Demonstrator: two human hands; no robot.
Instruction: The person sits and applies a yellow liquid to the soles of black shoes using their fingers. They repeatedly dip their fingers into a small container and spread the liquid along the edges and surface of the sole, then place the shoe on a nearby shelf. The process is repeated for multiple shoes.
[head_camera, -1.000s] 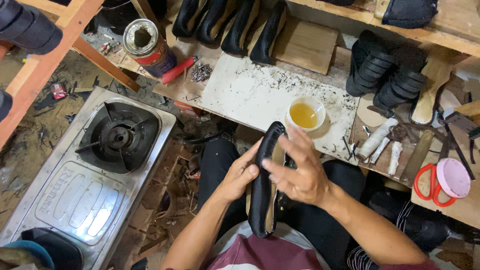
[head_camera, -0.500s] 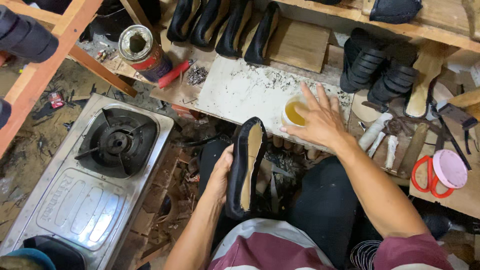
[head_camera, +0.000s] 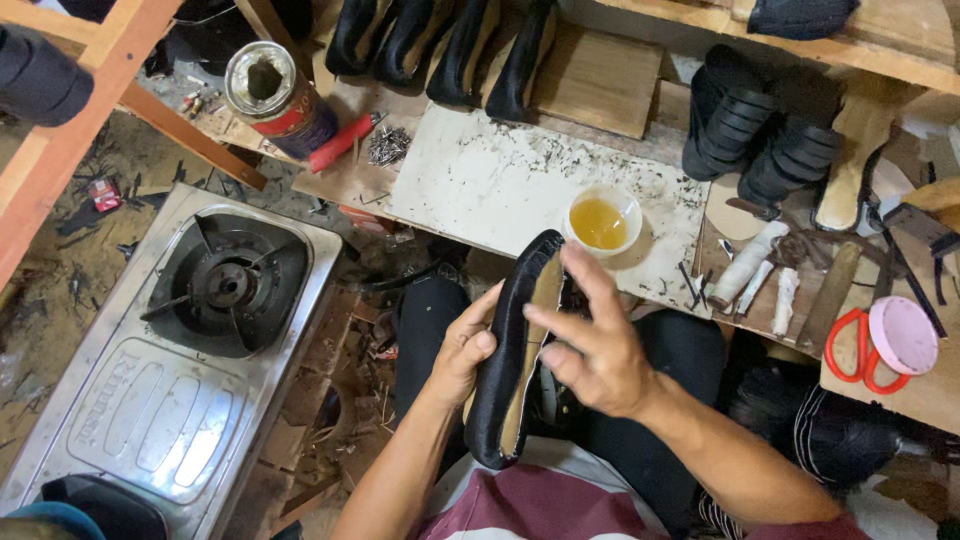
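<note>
A: How should this be handled well?

B: As I judge it, keep the left hand (head_camera: 462, 350) clamped round the shoe (head_camera: 510, 355) so it stays steady, sole side up, and work the right hand (head_camera: 592, 345) along the tan insole with light, even strokes of the fingers (head_camera: 590, 285), close to the edge.

A: Is the right hand gripping anything?

B: No; its fingers are spread, touching the insole.

A: Where is the shoe, and how does it look?

B: At the frame's centre, over the lap, toe pointing up toward the bowl (head_camera: 602, 220) of yellow liquid. Black upper, narrow pale insole, unfinished.
</note>
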